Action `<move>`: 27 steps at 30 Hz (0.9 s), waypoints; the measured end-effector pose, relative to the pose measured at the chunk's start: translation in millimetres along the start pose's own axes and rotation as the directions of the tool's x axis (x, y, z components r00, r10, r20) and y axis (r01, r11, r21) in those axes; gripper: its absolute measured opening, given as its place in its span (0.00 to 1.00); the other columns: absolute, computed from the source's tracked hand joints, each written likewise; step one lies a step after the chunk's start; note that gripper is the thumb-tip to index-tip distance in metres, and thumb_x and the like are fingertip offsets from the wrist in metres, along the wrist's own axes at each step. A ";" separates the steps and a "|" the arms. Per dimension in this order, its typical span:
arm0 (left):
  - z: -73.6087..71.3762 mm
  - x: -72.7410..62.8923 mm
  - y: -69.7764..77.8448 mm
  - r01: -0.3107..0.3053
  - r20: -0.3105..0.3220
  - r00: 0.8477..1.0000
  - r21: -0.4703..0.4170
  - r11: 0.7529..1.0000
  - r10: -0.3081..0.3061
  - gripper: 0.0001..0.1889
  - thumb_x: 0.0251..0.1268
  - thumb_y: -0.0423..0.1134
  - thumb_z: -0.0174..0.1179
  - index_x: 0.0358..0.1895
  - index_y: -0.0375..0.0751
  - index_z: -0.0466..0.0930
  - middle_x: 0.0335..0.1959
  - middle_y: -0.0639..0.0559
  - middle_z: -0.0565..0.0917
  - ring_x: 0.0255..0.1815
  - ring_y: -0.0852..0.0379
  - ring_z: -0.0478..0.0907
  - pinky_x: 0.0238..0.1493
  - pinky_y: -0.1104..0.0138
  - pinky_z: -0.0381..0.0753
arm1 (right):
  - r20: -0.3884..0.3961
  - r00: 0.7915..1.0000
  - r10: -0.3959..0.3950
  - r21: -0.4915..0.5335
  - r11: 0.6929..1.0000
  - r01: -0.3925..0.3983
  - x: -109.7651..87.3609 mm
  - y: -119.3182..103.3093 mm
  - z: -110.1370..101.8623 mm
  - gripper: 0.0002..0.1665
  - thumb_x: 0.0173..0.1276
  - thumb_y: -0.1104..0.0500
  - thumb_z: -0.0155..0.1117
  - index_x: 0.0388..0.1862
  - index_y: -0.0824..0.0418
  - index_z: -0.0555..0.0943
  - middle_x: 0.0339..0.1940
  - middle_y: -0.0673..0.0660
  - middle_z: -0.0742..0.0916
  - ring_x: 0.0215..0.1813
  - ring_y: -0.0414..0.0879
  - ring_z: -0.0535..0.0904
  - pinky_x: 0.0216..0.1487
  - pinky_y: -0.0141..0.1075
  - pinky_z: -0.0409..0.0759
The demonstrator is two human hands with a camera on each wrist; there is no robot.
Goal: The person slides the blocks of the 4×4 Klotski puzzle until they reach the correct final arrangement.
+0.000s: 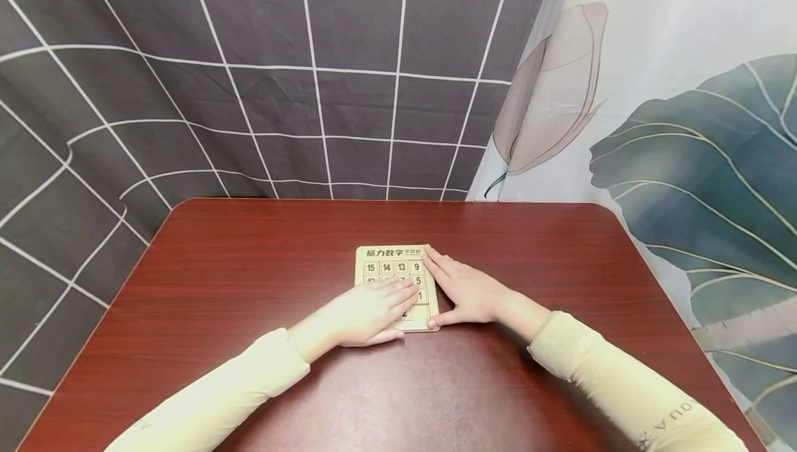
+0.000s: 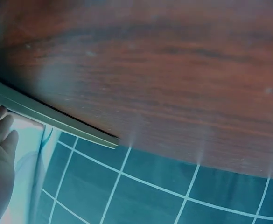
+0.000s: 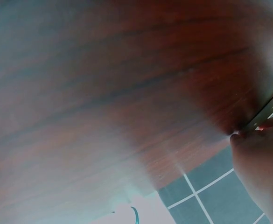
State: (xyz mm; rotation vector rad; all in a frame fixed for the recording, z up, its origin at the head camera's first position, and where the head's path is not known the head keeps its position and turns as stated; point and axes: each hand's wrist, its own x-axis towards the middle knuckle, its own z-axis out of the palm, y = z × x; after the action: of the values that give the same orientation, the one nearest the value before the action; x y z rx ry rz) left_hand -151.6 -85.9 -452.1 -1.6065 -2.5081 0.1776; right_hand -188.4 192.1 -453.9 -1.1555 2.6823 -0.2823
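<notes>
A pale number sliding puzzle (image 1: 391, 253) with dark printed characters along its top lies flat on the table. Its top row of tiles reads 15, 14, 13, 9, and a bare slot shows at the lower right of the frame. Across the middle and lower left tiles rests my left hand (image 1: 373, 310), its fingers straight and covering several tiles. My right hand (image 1: 470, 293) touches the puzzle's right edge, index finger at the top corner and thumb at the bottom corner, both spread straight. In the left wrist view the board's edge (image 2: 57, 119) shows beside the fingers.
The red-brown wooden table (image 1: 249, 251) has rounded far corners. Behind it hangs a dark grey curtain with a white grid (image 1: 355, 102). A white curtain with large leaf prints (image 1: 703, 175) hangs along the right side.
</notes>
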 end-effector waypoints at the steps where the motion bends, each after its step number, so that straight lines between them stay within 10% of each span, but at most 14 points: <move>1: -0.6 0.5 0.5 0.006 0.009 1.000 -0.007 1.000 -0.006 0.35 0.83 0.60 0.49 0.78 0.38 0.71 0.80 0.45 0.73 0.81 0.49 0.71 0.83 0.58 0.70 | 0.002 1.000 0.000 0.000 1.000 0.000 0.1 -0.2 0.0 0.73 0.65 0.26 0.70 0.87 0.70 0.48 0.90 0.67 0.50 0.88 0.65 0.57 0.86 0.57 0.64; 17: 4.3 -10.5 11.2 -0.073 -0.049 0.996 -0.005 0.997 0.073 0.36 0.81 0.61 0.52 0.77 0.37 0.72 0.78 0.44 0.75 0.80 0.50 0.73 0.82 0.59 0.71 | -0.008 1.000 -0.007 -0.006 1.000 0.007 -0.1 -2.5 -2.1 0.72 0.64 0.28 0.71 0.87 0.72 0.49 0.90 0.69 0.51 0.87 0.65 0.57 0.86 0.57 0.63; 27: 6.5 10.4 -13.6 0.027 0.018 1.000 -0.055 0.998 -0.026 0.33 0.82 0.56 0.51 0.79 0.39 0.70 0.81 0.45 0.72 0.82 0.50 0.70 0.84 0.59 0.68 | -0.005 1.000 -0.006 -0.003 1.000 0.006 0.9 -0.6 -0.1 0.72 0.65 0.28 0.70 0.87 0.71 0.49 0.90 0.68 0.51 0.87 0.66 0.58 0.85 0.57 0.65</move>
State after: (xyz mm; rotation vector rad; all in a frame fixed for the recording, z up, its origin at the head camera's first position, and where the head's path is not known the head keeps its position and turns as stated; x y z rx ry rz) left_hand -169.3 -82.3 -455.3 -1.5984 -2.5675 0.1200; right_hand -188.6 191.0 -453.7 -1.1659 2.6847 -0.2829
